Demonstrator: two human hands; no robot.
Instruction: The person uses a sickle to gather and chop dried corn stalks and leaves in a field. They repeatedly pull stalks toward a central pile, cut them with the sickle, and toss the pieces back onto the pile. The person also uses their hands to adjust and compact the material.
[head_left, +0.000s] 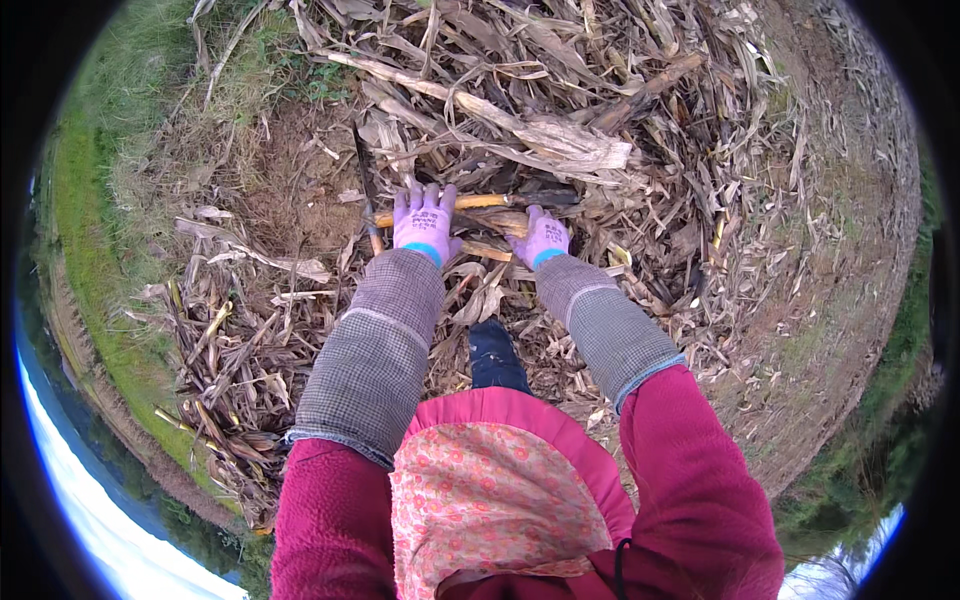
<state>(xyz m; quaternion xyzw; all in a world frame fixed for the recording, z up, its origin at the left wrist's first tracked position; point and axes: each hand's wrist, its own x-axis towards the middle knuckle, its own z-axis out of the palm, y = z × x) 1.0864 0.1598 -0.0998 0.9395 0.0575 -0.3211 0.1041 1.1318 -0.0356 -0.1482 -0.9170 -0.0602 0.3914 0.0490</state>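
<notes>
My left hand, in a lilac work glove with a blue cuff and writing on its back, lies palm down around a small bundle of dry corn stalks. Its fingers are on the far side and its thumb is on the near side. My right hand, gloved alike, grips the same bundle further right, its thumb towards the left hand. Some stalks are yellow-brown, and one has a blackened end. The fingertips are partly hidden among the leaves. Just left of my left hand lies a narrow, dark, blade-like tool with a brown handle.
A large heap of dry corn stalks and leaves spreads beyond my hands. A thick pale stalk crosses it. Another heap lies at the left, near bare soil and grass. My dark boot stands close below the bundle.
</notes>
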